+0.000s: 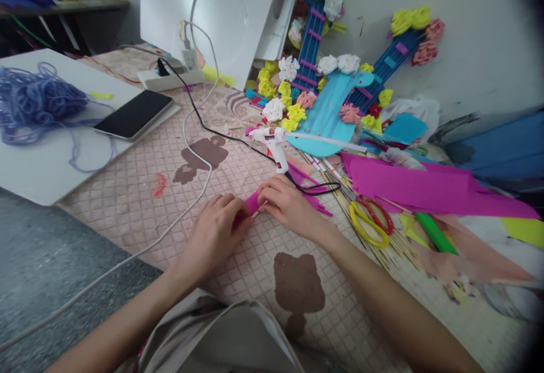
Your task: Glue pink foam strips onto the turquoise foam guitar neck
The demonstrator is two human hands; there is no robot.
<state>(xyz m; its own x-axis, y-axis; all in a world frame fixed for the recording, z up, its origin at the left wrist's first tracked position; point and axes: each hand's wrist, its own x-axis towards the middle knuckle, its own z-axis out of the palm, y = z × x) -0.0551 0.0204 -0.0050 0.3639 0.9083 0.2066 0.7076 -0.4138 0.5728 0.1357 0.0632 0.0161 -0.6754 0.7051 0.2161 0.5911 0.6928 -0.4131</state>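
A small pink foam piece [252, 203] lies on the patterned mat between my hands. My left hand [215, 231] is closed around its left end, fingers curled over it. My right hand [285, 203] pinches its right end with bent fingers. Just beyond my right hand stands a white glue gun [272, 140] with a black cord. More pink foam strips [312, 194] lie to the right of my right hand.
Scissors with yellow and red handles [370, 221] and thin sticks lie right of my hands, beside large pink foam sheets [420, 186]. Blue foam guitars with paper flowers [327, 95] lean at the back. A phone [134, 113] and purple yarn [36, 101] rest on a white board at left.
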